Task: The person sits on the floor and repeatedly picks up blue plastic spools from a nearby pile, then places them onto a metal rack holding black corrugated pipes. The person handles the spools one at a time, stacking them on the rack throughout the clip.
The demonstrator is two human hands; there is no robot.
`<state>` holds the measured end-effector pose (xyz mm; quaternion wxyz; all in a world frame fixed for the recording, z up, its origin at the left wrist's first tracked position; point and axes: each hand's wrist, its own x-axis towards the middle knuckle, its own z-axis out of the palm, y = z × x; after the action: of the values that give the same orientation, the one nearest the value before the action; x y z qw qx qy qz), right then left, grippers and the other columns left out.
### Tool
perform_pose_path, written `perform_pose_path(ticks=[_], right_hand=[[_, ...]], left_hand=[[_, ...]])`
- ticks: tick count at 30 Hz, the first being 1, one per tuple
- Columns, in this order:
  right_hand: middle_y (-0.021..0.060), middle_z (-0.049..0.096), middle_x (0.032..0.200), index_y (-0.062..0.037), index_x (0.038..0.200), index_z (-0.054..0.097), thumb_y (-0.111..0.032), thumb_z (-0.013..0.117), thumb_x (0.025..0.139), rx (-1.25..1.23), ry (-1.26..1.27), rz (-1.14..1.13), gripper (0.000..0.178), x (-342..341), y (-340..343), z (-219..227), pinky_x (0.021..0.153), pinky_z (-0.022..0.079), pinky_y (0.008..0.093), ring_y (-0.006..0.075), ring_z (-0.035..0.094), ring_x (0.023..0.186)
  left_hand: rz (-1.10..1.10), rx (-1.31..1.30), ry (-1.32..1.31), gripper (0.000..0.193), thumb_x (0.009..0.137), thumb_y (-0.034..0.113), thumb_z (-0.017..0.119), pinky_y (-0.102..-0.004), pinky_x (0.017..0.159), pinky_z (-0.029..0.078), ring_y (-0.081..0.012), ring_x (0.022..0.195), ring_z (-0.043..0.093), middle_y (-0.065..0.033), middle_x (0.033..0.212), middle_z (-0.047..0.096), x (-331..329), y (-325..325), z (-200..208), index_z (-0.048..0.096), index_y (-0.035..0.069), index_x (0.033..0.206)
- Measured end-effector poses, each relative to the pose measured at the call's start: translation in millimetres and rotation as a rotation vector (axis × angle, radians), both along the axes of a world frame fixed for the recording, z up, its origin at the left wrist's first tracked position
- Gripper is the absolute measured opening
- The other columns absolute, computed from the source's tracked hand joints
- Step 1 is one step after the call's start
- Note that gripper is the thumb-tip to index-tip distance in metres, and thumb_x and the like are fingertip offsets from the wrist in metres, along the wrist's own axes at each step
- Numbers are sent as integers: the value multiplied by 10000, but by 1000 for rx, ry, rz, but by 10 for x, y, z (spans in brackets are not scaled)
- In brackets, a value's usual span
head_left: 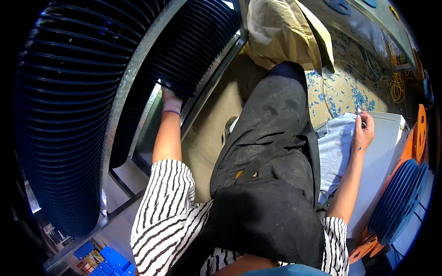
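My left hand (171, 100), in a pale glove, reaches into a metal frame at the lower end of a row of dark ribbed discs (193, 41). Its fingers disappear behind the dark edges, so their grip is hidden. Over on the right, my right hand (363, 130) is bare, its fingers bent together around a small whitish piece (359, 111) at the fingertips. Below that hand lie a light grey cloth (338, 147) and a white box-like surface (380, 161).
A larger row of dark discs (69, 119) fills the left, behind a curved metal rail (131, 78). A yellowish sack (281, 32) stands ahead of my knee. Blue flakes (359, 99) litter the floor. At right is an orange reel (420, 133) with blue discs (398, 200); blue bins (113, 260) sit lower left.
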<state>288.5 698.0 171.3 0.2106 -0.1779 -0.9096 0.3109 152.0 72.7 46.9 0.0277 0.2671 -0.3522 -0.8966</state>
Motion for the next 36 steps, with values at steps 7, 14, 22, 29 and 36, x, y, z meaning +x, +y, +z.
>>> perform_pose_path(ticks=[7,14,22,29,36], right_hand=[[54,640,1093,-43,915,639,-92,637,860,-189,74,49,74,-3,-211,-32,696,486,258,132,595,933],[95,638,1093,-17,1088,624,-133,629,875,-652,-113,590,242,-129,-1950,179,836,492,289,180,611,1008],[190,584,1203,-20,1414,306,-246,502,980,-1955,-287,404,527,40,-2212,507,739,598,349,265,678,906],[200,610,1154,31,1266,456,-196,469,991,-1859,-30,431,356,68,-2051,1051,595,596,261,184,689,742],[181,564,1214,-8,1365,361,-178,455,998,-1725,-104,585,415,263,-2683,1274,785,560,321,221,669,915]], left_hand=[[-148,199,31,369,921,377,456,-475,977,422,-298,984,583,-127,1031,631,1353,582,899,600,71,1070],[-292,486,372,482,973,356,388,-449,1123,304,-318,1208,477,-159,1235,549,1916,1373,1401,492,8,1291],[-377,511,-26,473,1004,367,411,-427,1134,326,-281,1254,474,-134,1336,494,2053,1967,1808,428,52,1356],[-97,177,-196,423,973,337,500,-394,1042,383,-219,1175,503,-91,1268,530,2450,901,1039,498,90,1317],[-280,-932,-19,604,970,328,537,-287,1002,359,-148,1123,475,-104,1297,481,2193,1498,1976,302,52,1454]])
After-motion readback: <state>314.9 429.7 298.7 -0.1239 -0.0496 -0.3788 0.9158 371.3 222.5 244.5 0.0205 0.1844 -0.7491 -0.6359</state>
